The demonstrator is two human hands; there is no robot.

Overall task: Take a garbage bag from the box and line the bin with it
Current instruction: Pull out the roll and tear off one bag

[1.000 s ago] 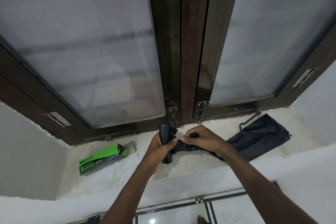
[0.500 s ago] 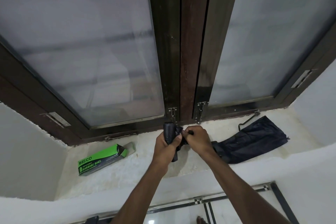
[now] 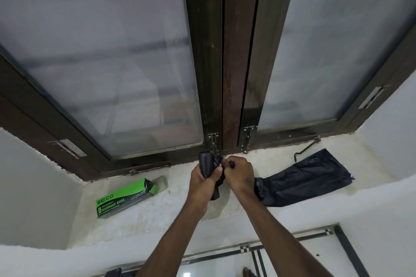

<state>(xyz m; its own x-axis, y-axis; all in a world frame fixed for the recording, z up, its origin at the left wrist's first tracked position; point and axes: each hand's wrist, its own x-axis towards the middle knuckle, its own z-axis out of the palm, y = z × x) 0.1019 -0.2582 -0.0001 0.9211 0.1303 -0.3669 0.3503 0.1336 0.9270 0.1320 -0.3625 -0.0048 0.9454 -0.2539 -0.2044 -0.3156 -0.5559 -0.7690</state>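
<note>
At frame centre, the left hand (image 3: 203,181) grips the roll (image 3: 206,164); the right hand (image 3: 239,174) pinches the bag (image 3: 304,183) trailing right. A skewed pull may rip the bag. Box (image 3: 126,197) lies lower left.

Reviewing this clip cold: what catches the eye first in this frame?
Two hands meet over the pale sill at centre: the left hand grips a black roll of garbage bags, the right hand pinches the bag end beside it. An unrolled black bag trails right along the sill. A green garbage bag box lies open-ended at left.
</note>
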